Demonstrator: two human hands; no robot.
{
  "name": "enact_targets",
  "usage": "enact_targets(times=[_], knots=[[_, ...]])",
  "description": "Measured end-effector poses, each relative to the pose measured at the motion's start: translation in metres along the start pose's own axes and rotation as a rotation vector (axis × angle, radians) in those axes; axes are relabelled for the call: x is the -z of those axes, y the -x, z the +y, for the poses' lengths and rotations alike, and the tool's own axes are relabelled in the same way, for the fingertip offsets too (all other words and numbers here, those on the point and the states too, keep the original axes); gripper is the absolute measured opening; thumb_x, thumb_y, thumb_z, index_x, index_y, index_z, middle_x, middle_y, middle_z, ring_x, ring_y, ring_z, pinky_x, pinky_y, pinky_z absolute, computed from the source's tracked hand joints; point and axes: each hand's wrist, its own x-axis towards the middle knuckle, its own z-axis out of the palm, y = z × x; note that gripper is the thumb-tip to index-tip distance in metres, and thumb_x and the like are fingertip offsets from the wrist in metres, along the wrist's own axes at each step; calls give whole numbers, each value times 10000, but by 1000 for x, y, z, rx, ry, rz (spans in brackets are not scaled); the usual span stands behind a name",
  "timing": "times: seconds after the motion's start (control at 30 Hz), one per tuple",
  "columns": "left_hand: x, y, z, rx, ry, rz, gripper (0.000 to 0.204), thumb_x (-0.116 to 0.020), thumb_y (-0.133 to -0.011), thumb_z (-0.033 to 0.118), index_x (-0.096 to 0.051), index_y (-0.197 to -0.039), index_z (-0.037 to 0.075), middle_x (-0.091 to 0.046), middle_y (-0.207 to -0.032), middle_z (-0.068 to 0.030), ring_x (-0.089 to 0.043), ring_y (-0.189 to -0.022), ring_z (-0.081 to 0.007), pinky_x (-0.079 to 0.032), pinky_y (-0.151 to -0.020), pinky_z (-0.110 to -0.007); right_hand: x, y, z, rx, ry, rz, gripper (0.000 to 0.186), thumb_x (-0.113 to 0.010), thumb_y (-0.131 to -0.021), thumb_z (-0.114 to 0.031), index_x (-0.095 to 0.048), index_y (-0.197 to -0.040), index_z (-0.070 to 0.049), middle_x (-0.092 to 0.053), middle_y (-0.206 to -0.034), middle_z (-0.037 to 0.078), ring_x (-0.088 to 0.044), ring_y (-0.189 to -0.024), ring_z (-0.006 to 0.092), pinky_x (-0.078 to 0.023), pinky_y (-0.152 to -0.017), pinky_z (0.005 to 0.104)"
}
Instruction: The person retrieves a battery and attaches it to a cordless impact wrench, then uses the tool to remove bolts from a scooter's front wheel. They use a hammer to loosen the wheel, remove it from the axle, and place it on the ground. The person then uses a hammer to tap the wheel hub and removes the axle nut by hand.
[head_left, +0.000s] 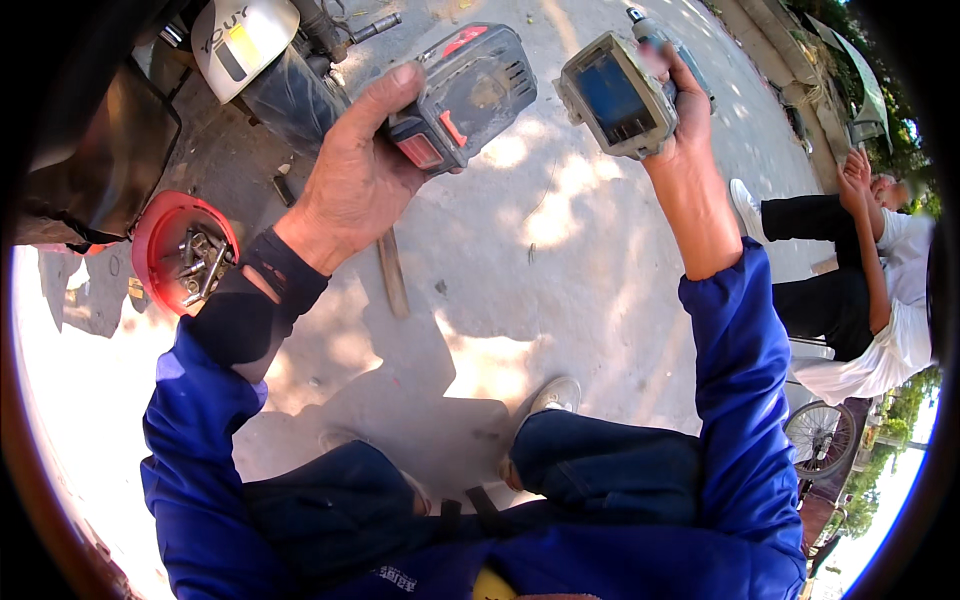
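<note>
My left hand (355, 180) is closed on a dark grey battery pack (470, 85) with red parts, held up at the upper middle. At the upper right, my right hand (675, 130) grips a grey power tool (665, 50) with its squarish base (610, 95) turned toward me, showing a dark blue inner face and black slots. The battery pack and the tool are apart, with a short gap between them.
A red helmet (155, 240) holding several metal parts lies at left, near a machine (290, 90) with a white cover. A wooden strip (392, 280) lies on the pavement (500, 250). At right sits another person in a white shirt (885, 330), near a bicycle wheel (820, 440).
</note>
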Motion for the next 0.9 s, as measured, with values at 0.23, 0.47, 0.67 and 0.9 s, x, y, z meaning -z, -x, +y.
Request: enact_targets(times=[0.23, 0.47, 0.67, 0.9], knots=[[-2, 21, 28, 126, 89, 62, 734, -562, -1041, 542, -496, -1547, 14, -638, -1418, -222, -687, -1154, -390, -547, -975, -472, -18, 16, 28, -260, 4, -147, 267, -666, -1058, -182, -548, -1175, 27, -510, -779, -33, -524, -677, 72, -514, -658, 245], [17, 42, 40, 221, 17, -98, 782, -676, -984, 477, -449, -1594, 44, -613, -1443, -177, -651, -1195, -327, -555, -951, -486, -31, 28, 31, -194, 256, -316, 288, -628, -1079, -213, -553, -1242, 12, -486, -785, -42, -478, -666, 66, -465, -646, 273], [15, 55, 36, -495, -976, -239, 907, -852, -848, 141, -394, -1625, 54, -499, -1575, -107, -556, -1367, -262, -466, -1159, -450, -52, 36, 62, -403, -53, -63, 252, -620, -1060, -199, -618, -1088, 52, -641, -798, 52, -641, -680, 181, -577, -664, 367], [13, 51, 41, -1051, -1678, -306, 878, -845, -724, -15, -470, -1519, -17, -588, -1489, -227, -571, -1336, -377, -447, -1150, -475, -21, 45, 84, -219, 246, 98, 226, -683, -1002, -137, -618, -1119, 44, -691, -916, 56, -703, -711, 94, -649, -731, 266]])
